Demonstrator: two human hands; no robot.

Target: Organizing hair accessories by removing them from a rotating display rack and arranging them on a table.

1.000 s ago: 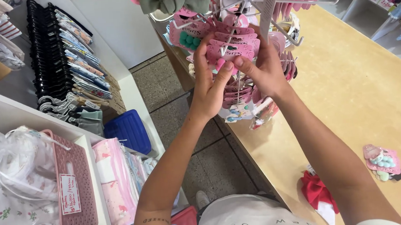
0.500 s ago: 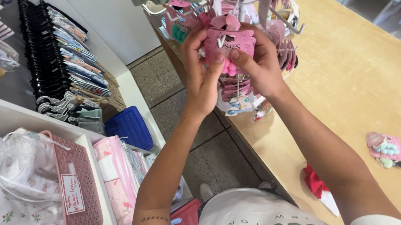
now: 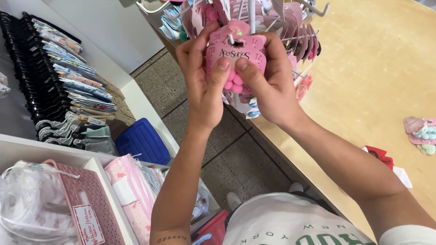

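Both hands are raised to a wire display rack [image 3: 272, 13] at twelve o'clock in the head view, and together they hold one pink accessory card [image 3: 236, 48] with scalloped edges. The left hand [image 3: 203, 83] grips the card's left edge, fingers curled behind it and thumb pressed flat on its front near the lower left. The right hand [image 3: 271, 81] holds the right edge the same way, thumb on the front, touching the left thumb's tip. A cluster of small pink balls [image 3: 234, 81] hangs from the card's bottom, just below the two thumbs. The card's top sits at a metal peg of the rack, among many similar pink cards hanging around it.

The rack stands on a light wooden tabletop [image 3: 386, 77] spreading toward three o'clock. On that tabletop, at about four o'clock and well apart from the hands, lies a loose pink card with pastel hair ties [image 3: 427, 135], and nearer the person a red item [image 3: 380, 155]. At nine o'clock a row of black hangers [image 3: 39, 93] carries folded clothes. A blue basket [image 3: 141, 142] sits on the floor beside it, and a dusty-pink perforated basket [image 3: 95, 216] rests on a white shelf at seven o'clock.
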